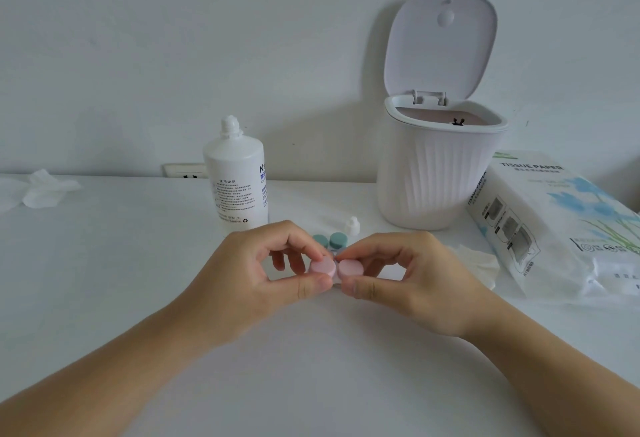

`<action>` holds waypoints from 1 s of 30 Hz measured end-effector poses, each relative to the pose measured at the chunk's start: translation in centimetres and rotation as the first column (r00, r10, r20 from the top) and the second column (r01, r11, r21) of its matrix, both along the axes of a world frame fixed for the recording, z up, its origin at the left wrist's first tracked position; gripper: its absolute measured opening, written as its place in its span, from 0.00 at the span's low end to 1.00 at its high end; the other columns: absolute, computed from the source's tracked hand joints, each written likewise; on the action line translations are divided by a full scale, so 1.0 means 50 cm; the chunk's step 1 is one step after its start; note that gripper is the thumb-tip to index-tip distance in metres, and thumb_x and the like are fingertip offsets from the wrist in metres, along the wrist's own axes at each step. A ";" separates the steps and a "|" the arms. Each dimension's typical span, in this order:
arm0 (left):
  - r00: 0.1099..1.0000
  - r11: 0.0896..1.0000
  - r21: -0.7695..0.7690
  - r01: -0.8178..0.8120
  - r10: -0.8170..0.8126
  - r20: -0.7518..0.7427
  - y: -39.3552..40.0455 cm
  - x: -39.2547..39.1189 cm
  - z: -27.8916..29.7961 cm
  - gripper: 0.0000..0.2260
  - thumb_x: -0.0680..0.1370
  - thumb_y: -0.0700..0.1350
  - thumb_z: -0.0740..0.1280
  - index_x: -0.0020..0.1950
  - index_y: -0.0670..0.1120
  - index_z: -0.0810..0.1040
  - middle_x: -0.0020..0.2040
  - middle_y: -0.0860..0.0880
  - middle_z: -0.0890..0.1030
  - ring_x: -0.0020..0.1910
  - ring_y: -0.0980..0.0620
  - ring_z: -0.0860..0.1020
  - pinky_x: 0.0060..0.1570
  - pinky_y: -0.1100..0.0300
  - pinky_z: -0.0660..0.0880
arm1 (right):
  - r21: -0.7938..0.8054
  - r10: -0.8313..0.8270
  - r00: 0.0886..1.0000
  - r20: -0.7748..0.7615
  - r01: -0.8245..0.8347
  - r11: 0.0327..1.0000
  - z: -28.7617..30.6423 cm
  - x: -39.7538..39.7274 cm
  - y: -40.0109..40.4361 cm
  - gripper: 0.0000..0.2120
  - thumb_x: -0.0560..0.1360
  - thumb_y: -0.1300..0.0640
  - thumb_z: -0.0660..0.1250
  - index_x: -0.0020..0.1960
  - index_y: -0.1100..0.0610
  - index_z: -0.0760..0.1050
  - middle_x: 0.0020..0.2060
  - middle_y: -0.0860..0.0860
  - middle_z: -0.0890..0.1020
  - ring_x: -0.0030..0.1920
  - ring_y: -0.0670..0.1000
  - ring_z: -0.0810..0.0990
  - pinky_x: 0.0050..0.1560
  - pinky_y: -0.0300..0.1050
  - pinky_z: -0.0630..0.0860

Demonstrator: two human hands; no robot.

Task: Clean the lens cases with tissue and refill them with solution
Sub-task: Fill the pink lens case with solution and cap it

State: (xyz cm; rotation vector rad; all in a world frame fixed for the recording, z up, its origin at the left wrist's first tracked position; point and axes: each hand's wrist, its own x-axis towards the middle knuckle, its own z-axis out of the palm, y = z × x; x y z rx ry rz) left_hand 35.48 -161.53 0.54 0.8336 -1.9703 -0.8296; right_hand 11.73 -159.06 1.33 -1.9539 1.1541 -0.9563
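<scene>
Both hands meet over the smooth white table (311,350), the left hand (256,273) and right hand (412,277) each pinching one round pink cap of the pink case (334,268). Just behind sits the teal case (329,240), a small cap (352,225), then the bottle (237,176). Right of the hands lie a crumpled tissue (479,261), the tissue pack (561,225) and the ribbed, open-lidded bin (436,166).

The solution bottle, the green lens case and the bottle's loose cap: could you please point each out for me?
solution bottle (235,180): head view, on its white labelled body.
green lens case (336,239): head view, on the top of its right-hand lid.
loose cap (352,226): head view, on its white side.
</scene>
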 end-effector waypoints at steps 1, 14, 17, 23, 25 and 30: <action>1.000 1.000 -0.016 -0.011 0.012 0.021 0.001 0.001 0.002 0.09 0.72 0.54 0.77 0.47 0.53 0.83 0.48 0.53 0.86 0.44 0.50 0.79 0.44 0.68 0.72 | -0.004 0.000 1.000 0.006 0.000 1.000 0.000 0.001 0.000 0.08 0.72 0.57 0.78 0.51 0.48 0.85 0.44 0.44 0.87 0.40 0.48 0.82 0.47 0.34 0.77; 0.998 0.996 -0.082 0.019 -0.014 0.057 0.007 0.000 0.014 0.05 0.76 0.53 0.74 0.51 0.55 0.86 0.50 0.53 0.85 0.46 0.49 0.79 0.46 0.65 0.73 | -0.007 -0.024 0.998 0.050 0.024 1.000 0.007 0.006 0.004 0.08 0.71 0.56 0.78 0.50 0.51 0.85 0.43 0.45 0.87 0.40 0.48 0.83 0.45 0.33 0.77; 0.999 0.999 -0.030 0.026 -0.025 0.042 0.010 0.000 0.015 0.14 0.73 0.57 0.71 0.58 0.59 0.82 0.54 0.59 0.85 0.52 0.52 0.82 0.48 0.66 0.74 | -0.002 -0.022 0.998 0.055 0.022 1.000 0.007 0.006 0.005 0.08 0.72 0.57 0.78 0.50 0.52 0.85 0.43 0.46 0.87 0.40 0.49 0.83 0.46 0.35 0.78; 0.996 0.996 -0.015 -0.092 0.093 0.017 0.004 0.000 0.005 0.16 0.65 0.60 0.76 0.48 0.57 0.81 0.44 0.54 0.82 0.41 0.52 0.78 0.42 0.60 0.75 | 0.006 -0.020 0.999 0.037 0.020 1.000 0.005 0.007 0.007 0.08 0.72 0.56 0.78 0.51 0.51 0.85 0.43 0.47 0.87 0.40 0.50 0.83 0.47 0.41 0.80; 0.995 0.995 -0.030 -0.098 0.099 0.033 0.002 -0.001 0.003 0.14 0.66 0.60 0.75 0.45 0.54 0.81 0.42 0.52 0.81 0.39 0.51 0.76 0.41 0.58 0.75 | 0.000 -0.022 0.999 0.024 0.022 1.000 0.005 0.007 0.007 0.09 0.72 0.56 0.78 0.51 0.51 0.85 0.43 0.46 0.87 0.40 0.50 0.83 0.47 0.39 0.80; 0.992 1.000 -0.009 0.023 -0.022 0.122 0.007 -0.001 0.007 0.15 0.72 0.57 0.70 0.58 0.61 0.82 0.49 0.52 0.81 0.42 0.49 0.76 0.44 0.61 0.74 | -0.012 -0.020 1.000 0.009 0.020 1.000 0.007 0.005 0.007 0.09 0.72 0.56 0.78 0.51 0.50 0.85 0.43 0.46 0.87 0.40 0.49 0.83 0.47 0.38 0.79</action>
